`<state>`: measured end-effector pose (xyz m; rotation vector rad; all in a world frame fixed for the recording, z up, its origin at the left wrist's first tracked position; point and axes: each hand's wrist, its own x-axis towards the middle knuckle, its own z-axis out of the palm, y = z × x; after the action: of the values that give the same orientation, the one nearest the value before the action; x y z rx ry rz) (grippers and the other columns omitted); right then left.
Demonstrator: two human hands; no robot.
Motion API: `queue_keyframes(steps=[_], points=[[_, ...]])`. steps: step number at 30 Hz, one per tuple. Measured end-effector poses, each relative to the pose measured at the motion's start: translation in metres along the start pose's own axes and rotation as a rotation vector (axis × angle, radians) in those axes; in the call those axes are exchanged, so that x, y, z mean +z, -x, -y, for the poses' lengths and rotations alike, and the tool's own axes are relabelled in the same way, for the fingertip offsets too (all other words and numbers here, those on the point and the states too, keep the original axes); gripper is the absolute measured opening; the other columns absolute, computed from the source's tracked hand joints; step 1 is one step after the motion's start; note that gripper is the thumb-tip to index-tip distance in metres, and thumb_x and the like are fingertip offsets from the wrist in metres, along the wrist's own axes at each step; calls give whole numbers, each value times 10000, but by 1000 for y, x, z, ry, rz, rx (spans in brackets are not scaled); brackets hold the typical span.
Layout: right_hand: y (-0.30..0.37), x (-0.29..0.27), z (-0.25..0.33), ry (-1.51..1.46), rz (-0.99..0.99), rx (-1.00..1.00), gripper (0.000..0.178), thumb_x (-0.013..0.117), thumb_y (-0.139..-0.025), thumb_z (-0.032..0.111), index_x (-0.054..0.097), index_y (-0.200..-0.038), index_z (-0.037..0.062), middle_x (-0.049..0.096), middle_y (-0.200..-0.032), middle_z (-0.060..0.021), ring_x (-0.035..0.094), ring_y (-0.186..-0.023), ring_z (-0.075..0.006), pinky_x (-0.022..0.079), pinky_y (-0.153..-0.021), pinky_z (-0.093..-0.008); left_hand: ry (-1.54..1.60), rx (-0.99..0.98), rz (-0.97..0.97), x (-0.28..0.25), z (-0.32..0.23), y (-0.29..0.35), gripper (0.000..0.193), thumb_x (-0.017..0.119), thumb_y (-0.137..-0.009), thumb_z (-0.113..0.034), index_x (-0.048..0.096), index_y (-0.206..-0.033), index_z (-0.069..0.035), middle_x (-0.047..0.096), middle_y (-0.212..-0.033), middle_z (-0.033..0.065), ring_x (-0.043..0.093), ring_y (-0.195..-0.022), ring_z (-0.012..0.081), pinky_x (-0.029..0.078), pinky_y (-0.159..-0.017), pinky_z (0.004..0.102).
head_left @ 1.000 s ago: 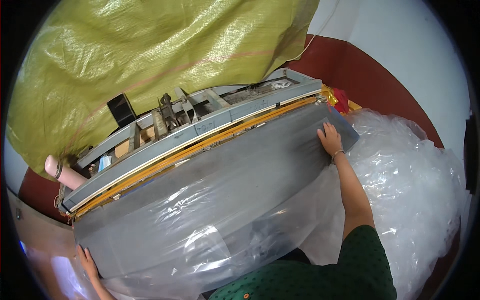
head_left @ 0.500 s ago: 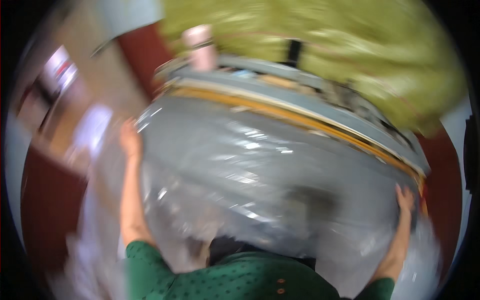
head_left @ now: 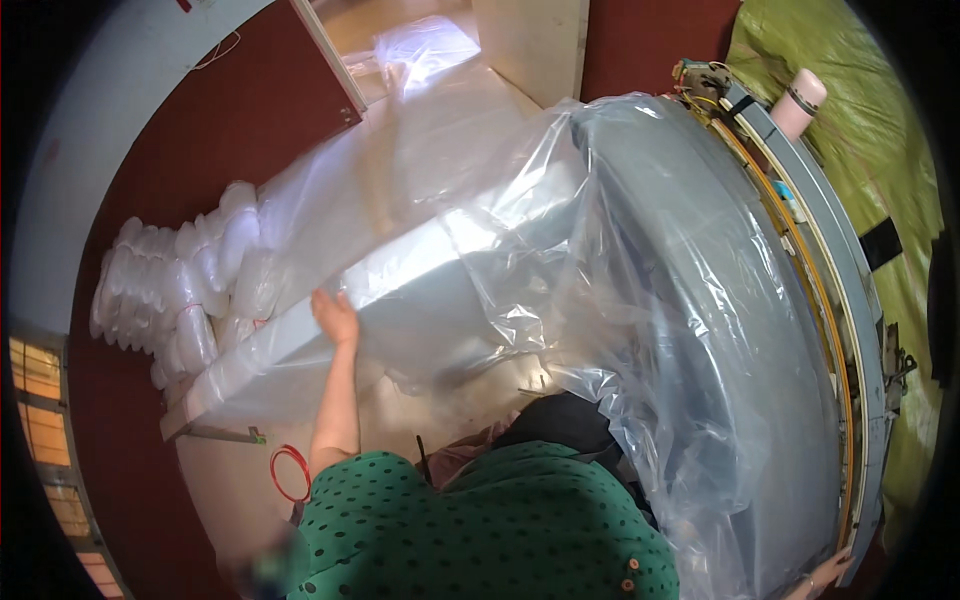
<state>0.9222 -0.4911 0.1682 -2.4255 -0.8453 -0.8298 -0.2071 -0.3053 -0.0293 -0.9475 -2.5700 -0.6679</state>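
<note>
- The left hand [head_left: 337, 318] lay open at 9 o'clock, its fingers on the plastic-covered edge of a long table [head_left: 240, 356].
- The right hand [head_left: 826, 573] showed only partly at 4 o'clock, near the end of a grey frame [head_left: 830, 190]; whether it gripped anything, I could not tell.
- The clear plastic sheet [head_left: 610, 320] draped from the middle toward 3 o'clock, wrinkled and shiny.
- A pink bottle [head_left: 800, 103] stood at 2 o'clock.
</note>
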Motion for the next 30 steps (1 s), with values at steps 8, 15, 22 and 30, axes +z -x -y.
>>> queue_keyframes(steps=[8, 15, 22, 30], points=[[3, -15, 27, -143, 26, -4, 642, 404, -893, 515, 380, -1325, 40, 420, -1321, -178, 423, -1199, -310, 352, -986, -371, -204, -397, 213, -54, 46, 3, 194, 556, -828, -186, 602, -951, -43, 551, -1168, 109, 481, -1104, 276, 443, -842, 392], [-5, 3, 38, -86, 54, 32, 588, 445, -896, 469, 420, -1303, 45, 441, -1310, -161, 451, -1177, -293, 363, -981, -354, 260, -638, -326, -49, 146, -20, 108, 569, -792, -115, 601, -848, -28, 620, -817, 125, 587, -753, 252, 462, -694, 354], [5, -21, 178, -649, 415, -166, 395, 467, -932, 273, 493, -1220, 4, 537, -1187, -118, 526, -1057, -199, 425, -902, -305, 1057, -300, 335, -90, -53, -6, 74, 571, -835, -114, 578, -847, -41, 548, -697, 4, 491, -630, 89, 393, -594, 232], [128, -133, 482, -935, 903, -829, 225, 558, -782, -2, 588, -1004, -24, 594, -984, -83, 580, -822, -151, 448, -723, -243, 1529, 3, 687, -151, -249, 52, 54, 578, -843, -94, 574, -833, -41, 584, -762, 23, 537, -680, 89, 434, -634, 229]])
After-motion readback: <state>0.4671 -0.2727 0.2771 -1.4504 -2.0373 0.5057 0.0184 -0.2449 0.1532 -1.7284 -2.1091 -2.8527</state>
